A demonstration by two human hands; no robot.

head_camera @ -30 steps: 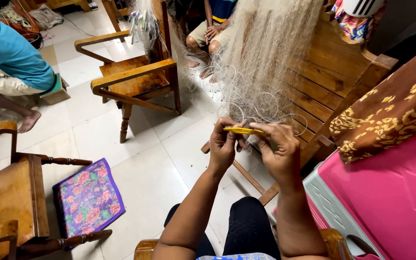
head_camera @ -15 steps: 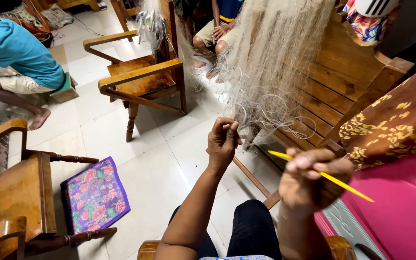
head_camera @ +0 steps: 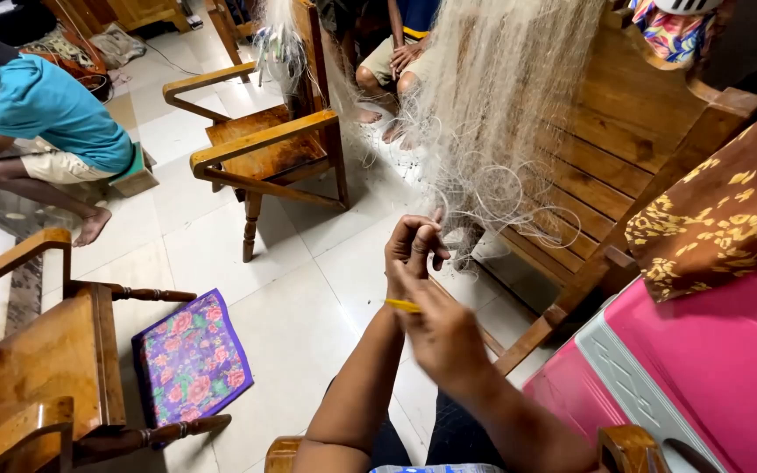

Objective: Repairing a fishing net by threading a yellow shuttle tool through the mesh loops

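Observation:
A pale fishing net (head_camera: pixel 501 96) hangs in front of me over a wooden bench, with loose line loops at its lower edge. My left hand (head_camera: pixel 413 250) pinches the net's lower strands between its fingers. My right hand (head_camera: pixel 440 328) sits just below and in front of the left one, gripping a thin yellow netting needle (head_camera: pixel 402 306) whose tip sticks out to the left. Both forearms rise from the bottom of the view over my dark trousers.
A wooden armchair (head_camera: pixel 265 149) stands ahead left, another (head_camera: pixel 37 368) at near left with a purple floral cushion (head_camera: pixel 190 359) on the floor beside it. A person in a teal shirt (head_camera: pixel 54 114) crouches far left. Another person's legs (head_camera: pixel 387 66) show behind the net. A pink box (head_camera: pixel 703 368) is at right.
My right hand, which had pulled the yellow needle out to the right, has swung back in to just under my left hand. The left hand stayed on the net.

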